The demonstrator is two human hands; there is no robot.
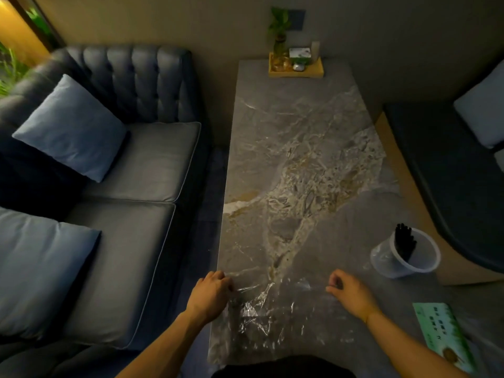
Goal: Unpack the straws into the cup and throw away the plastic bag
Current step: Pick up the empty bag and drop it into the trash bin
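Note:
A clear plastic cup (381, 264) stands near the right edge of the marble table (300, 148), and several black straws (405, 242) lean inside it. The empty clear plastic bag (272, 309) lies crumpled and spread flat on the near end of the table. My left hand (210, 291) pinches the bag's left edge with closed fingers. On the other side, my right hand (349, 291) has its fingers curled at the bag's right edge, apparently holding it. The cup sits about a hand's width to the right of and beyond my right hand.
A green printed card (447, 336) lies at the near right of the table. A wooden tray (296, 68) with a small plant and boxes sits at the far end. A dark sofa (131, 165) with blue cushions runs along the left; another seat (450, 165) is at the right.

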